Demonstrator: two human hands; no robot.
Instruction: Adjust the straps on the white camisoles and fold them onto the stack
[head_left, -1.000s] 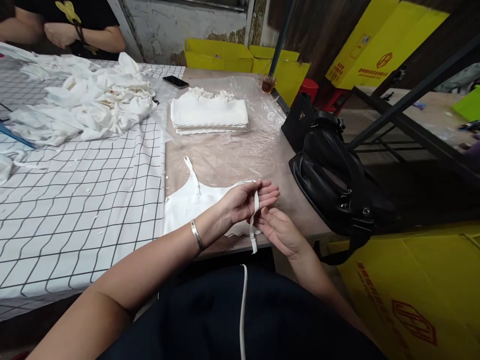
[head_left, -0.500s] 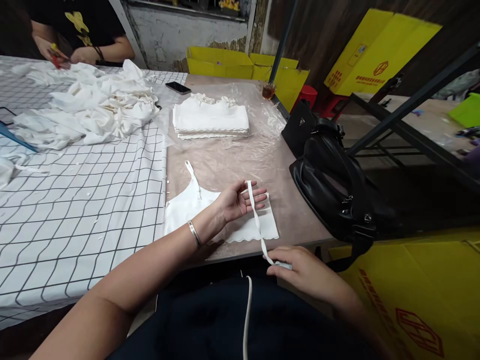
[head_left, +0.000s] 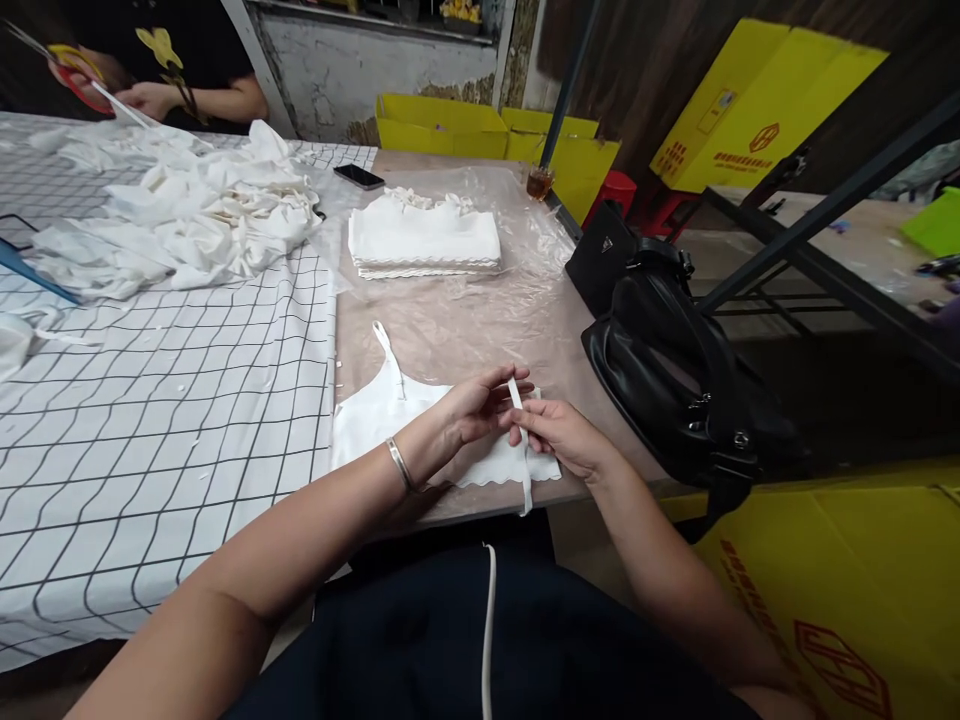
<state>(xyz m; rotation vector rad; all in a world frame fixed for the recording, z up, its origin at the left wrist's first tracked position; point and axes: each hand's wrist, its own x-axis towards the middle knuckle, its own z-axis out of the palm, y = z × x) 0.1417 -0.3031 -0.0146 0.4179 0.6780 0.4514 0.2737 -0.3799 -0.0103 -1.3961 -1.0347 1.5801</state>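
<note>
Two black bags point(head_left: 675, 370); one phone point(head_left: 358, 176); one folded stack point(head_left: 424, 240)

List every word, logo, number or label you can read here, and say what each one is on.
No text here can be read letter for letter.
Upper yellow carton: orange hexagon logo with a line of print below, too small to read.
Lower yellow carton: red hexagon logo and a slanted line of characters, blurred.
Black bag: small metal triangle badge, lettering illegible.
Co-worker's black shirt: yellow graphic, no words visible.
</note>
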